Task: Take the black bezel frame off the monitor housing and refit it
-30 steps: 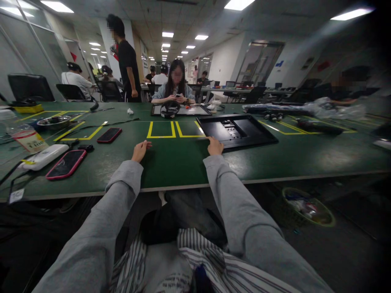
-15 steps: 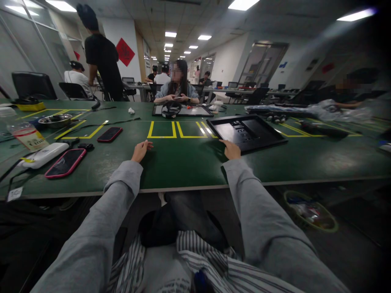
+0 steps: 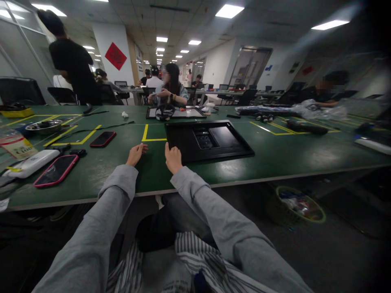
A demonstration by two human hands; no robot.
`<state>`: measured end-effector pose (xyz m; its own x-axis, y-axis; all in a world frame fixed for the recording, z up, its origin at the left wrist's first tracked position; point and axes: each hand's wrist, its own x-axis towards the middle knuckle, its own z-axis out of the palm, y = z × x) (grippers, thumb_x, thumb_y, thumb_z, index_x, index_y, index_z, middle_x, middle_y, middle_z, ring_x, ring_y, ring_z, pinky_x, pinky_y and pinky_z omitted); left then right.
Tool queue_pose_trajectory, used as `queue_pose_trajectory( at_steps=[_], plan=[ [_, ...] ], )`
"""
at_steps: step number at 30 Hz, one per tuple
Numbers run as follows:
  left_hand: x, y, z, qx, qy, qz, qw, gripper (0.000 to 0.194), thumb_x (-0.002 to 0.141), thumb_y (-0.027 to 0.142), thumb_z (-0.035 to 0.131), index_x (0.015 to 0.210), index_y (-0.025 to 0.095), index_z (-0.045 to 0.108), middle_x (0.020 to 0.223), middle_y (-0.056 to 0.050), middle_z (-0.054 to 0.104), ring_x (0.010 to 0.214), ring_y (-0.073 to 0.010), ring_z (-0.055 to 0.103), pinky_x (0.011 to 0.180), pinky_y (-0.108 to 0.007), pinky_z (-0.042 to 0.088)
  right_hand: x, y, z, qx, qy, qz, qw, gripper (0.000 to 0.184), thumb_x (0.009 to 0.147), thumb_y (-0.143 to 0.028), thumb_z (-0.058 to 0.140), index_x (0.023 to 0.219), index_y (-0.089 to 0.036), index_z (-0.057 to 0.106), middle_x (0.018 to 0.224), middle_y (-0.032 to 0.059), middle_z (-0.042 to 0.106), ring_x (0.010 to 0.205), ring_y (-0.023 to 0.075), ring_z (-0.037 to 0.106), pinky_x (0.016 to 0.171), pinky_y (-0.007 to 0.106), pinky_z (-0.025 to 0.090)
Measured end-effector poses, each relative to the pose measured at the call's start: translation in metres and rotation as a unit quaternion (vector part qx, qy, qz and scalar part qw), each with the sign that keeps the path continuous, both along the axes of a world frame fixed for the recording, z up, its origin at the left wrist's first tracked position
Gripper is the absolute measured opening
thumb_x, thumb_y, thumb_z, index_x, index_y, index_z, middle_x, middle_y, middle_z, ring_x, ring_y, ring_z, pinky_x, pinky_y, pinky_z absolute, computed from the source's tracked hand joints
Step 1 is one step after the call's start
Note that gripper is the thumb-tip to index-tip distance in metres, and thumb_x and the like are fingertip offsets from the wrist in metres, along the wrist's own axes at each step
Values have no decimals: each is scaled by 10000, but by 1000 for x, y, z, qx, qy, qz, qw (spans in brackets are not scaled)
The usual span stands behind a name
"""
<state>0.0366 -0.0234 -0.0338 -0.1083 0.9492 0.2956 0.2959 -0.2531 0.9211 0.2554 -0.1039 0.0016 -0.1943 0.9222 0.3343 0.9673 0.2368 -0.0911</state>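
- Left hand (image 3: 136, 155): half-open, fingers loosely curled, holding nothing.
- Right hand (image 3: 173, 158): partly curled at the left edge of the black rectangular frame-rimmed panel (image 3: 187, 142); grip unclear.
- Green tabletop (image 3: 214, 173) shows between panel and near edge.

Hands (image 3: 174, 158): two were over the desk (image 3: 269, 162).
Black panel (image 3: 181, 142): there was one, touched by one of the hands.
Phones (image 3: 57, 170): two lay at the left.
Metal bowl (image 3: 45, 131): one stood at the left.
Bottle (image 3: 18, 147): one showed at the left edge.
White device (image 3: 36, 162): one lay at the near left.
Basket (image 3: 323, 215): one showed below, at the right.
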Motion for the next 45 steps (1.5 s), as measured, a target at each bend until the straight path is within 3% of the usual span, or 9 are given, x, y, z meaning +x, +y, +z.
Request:
queue_pose_trajectory(
  at_steps=[4,8,13,21,24,27,31,38,45],
  plan=[
    [0,-3,7,-1,-17,37,999,522,951,588,575,1134,121,717,1142,-151,748,992,-243,713,1001,-408,531,-71,-20,5,-19,41,72,996,726,970,-245,589,1618,-42,332,1479,318,551,1407,404,492,1143,580,389],
    [-5,-3,13,-18,-31,54,998,520,922,530,645,1209,97,680,1214,-173,722,1184,-287,670,1064,-419,513,-76,-18,13,-60,116,188,973,646,1046,-403,496,1597,-93,367,1485,246,579,1349,329,569,1110,486,462],
    [-9,-4,14,-46,-26,50,997,489,810,387,785,1213,125,695,1157,-148,749,1092,-293,714,1000,-439,565,3,11,14,-3,188,117,975,488,1047,-295,450,1500,-121,506,1483,167,603,1313,282,589,1110,443,461],
    [-29,-4,11,-30,60,123,990,454,807,345,758,1216,148,744,1227,-152,748,1195,-328,687,1113,-466,475,216,37,-8,189,170,-176,951,458,981,-206,437,1393,-140,626,1461,193,597,1368,333,508,1138,507,374],
    [-31,-4,8,-17,96,143,985,495,839,408,730,1252,137,738,1224,-161,750,1152,-320,707,1074,-445,504,264,37,-23,121,224,-264,930,507,943,-297,554,1413,-117,609,1391,218,643,1291,356,573,1081,508,441],
    [-28,-5,8,-9,102,123,987,492,851,386,700,1272,135,731,1179,-142,765,1119,-314,716,1042,-440,530,279,39,-33,34,267,-262,927,525,943,-289,578,1437,-114,602,1337,204,692,1253,330,630,1065,468,485],
    [-25,-7,11,-11,112,81,990,539,776,303,729,1304,197,724,1150,-82,775,1087,-306,721,1018,-441,554,276,41,-33,30,289,-251,923,539,949,-142,475,1477,-125,586,1372,185,690,1313,298,621,1103,442,477],
    [-19,-13,17,89,175,131,972,547,812,279,672,1348,179,705,1443,-126,629,1299,-282,622,1188,-418,425,273,32,-23,106,320,-250,908,580,962,-142,417,1526,-119,550,1433,182,660,1341,312,606,1144,459,448],
    [-10,-16,18,70,154,128,977,601,855,323,661,1432,157,639,1288,-126,721,1184,-275,671,1095,-414,484,271,28,-22,151,310,-243,907,616,960,-170,365,1555,-146,523,1482,147,633,1323,296,616,1144,437,449]
  ],
)
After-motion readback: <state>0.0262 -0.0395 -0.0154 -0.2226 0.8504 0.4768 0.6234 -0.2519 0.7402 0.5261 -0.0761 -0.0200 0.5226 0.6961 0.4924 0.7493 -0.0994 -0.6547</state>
